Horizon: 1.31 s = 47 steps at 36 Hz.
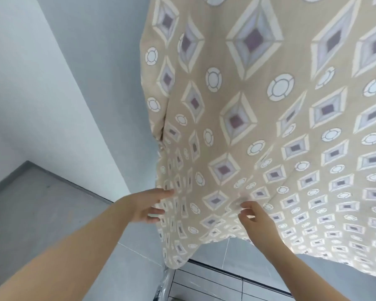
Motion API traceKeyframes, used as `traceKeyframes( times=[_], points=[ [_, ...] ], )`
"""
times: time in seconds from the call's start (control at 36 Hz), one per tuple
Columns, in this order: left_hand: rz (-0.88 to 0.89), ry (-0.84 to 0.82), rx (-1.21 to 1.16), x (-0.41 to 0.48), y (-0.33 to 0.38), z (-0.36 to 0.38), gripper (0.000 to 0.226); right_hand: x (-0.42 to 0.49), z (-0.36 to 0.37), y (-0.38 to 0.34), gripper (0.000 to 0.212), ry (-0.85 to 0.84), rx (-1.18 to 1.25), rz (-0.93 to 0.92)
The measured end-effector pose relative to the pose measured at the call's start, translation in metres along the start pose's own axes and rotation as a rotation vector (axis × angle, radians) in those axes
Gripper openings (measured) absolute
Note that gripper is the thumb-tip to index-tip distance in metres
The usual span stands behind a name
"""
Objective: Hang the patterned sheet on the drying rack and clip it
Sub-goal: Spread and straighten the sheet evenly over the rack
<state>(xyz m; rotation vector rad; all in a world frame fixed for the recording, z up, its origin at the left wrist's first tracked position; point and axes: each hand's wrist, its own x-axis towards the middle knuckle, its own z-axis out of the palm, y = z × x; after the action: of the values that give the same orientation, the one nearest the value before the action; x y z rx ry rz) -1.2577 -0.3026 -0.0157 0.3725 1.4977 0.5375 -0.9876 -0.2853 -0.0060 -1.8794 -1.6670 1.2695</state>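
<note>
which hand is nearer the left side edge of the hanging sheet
Left. The left hand is right at the left side edge of the patterned sheet, with its fingers touching it. The right hand pinches the fabric farther in, away from that edge.

The left hand (147, 206) and right hand (255, 219) are bare, as are both forearms (74, 257) up to the frame's edge.

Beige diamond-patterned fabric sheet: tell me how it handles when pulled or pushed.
Likely floppy: the beige diamond-patterned fabric sheet hangs in soft folds. Probably light: it puckers where the right hand pinches. A push would likely just swing it.
</note>
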Motion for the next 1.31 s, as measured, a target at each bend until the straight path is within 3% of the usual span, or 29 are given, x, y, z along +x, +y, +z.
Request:
traceKeyframes(
  times=[0.08, 0.17, 0.25, 0.36, 0.42, 0.5, 0.61, 0.72, 0.94, 1.06, 1.31],
  points=[
    [-0.04, -0.156, 0.005, 0.008, 0.001, 0.02, 0.046, 0.003, 0.005, 0.001, 0.019, -0.008, -0.003, 0.014],
    [-0.012, -0.195, 0.079, 0.007, 0.01, 0.037, 0.011, 0.004, 0.011, 0.0, 0.019, -0.015, 0.007, 0.028],
    [0.007, -0.164, 0.136, 0.011, 0.017, 0.043, 0.018, 0.005, 0.017, 0.0, 0.018, -0.009, 0.008, 0.034],
    [0.065, 0.039, 0.225, 0.019, 0.018, 0.041, 0.013, 0.006, 0.02, 0.004, 0.019, -0.009, 0.0, 0.051],
    [0.107, 0.137, 0.149, 0.025, 0.017, 0.033, 0.011, 0.007, 0.021, 0.007, 0.019, -0.008, -0.011, 0.062],
    [0.124, 0.186, -0.153, 0.035, 0.013, 0.015, 0.024, 0.009, 0.021, 0.012, 0.019, -0.009, -0.048, 0.067],
    [0.16, 0.271, -0.242, 0.048, -0.002, -0.006, 0.019, 0.019, 0.025, 0.02, 0.018, -0.031, -0.108, 0.113],
    [0.204, 0.259, -0.238, 0.061, -0.019, -0.024, 0.014, 0.037, 0.031, 0.024, 0.02, -0.028, -0.112, 0.174],
    [0.288, 0.214, -0.196, 0.083, -0.028, -0.032, 0.027, 0.062, 0.052, 0.019, 0.011, 0.054, 0.135, 0.35],
    [0.344, 0.204, -0.182, 0.081, -0.023, -0.023, 0.028, 0.058, 0.062, 0.015, 0.018, 0.042, 0.191, 0.345],
    [0.371, 0.239, -0.24, 0.058, -0.027, -0.002, 0.019, 0.044, 0.062, 0.016, 0.009, -0.032, 0.229, 0.29]
  ],
)
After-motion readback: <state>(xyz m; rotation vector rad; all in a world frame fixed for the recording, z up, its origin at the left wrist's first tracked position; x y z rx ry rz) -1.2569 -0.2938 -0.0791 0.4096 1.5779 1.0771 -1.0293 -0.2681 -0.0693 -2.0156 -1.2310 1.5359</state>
